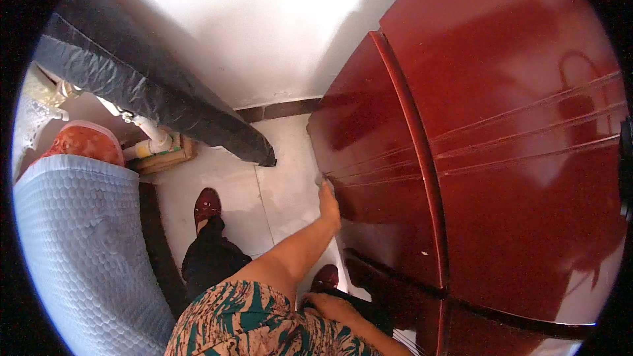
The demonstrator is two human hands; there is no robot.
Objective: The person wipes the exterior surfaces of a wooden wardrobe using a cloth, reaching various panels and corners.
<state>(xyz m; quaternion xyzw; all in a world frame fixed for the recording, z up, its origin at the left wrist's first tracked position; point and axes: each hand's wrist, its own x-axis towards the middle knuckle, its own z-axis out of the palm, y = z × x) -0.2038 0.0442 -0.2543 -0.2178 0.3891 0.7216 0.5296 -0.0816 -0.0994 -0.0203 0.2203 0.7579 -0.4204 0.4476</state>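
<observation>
My left arm reaches forward, and my left hand [329, 208] is at the left edge of a glossy dark red cabinet [376, 151]. The hand shows edge-on, its fingertips against the cabinet's side; whether they grip anything cannot be made out. Close to my body, my right hand [324, 304] is low beside my patterned sleeve, its fingers curled in front of my dark trousers. What they hold, if anything, is hidden. A raised strip [422, 151] runs down between the cabinet's panels.
A long dark padded cover [158, 92] slants across the left. Below it are white pipes [155, 135] and a wooden block [173, 157]. A light blue quilted cover [86, 244] fills the left side. My dark red shoes [208, 203] stand on pale floor tiles [237, 191].
</observation>
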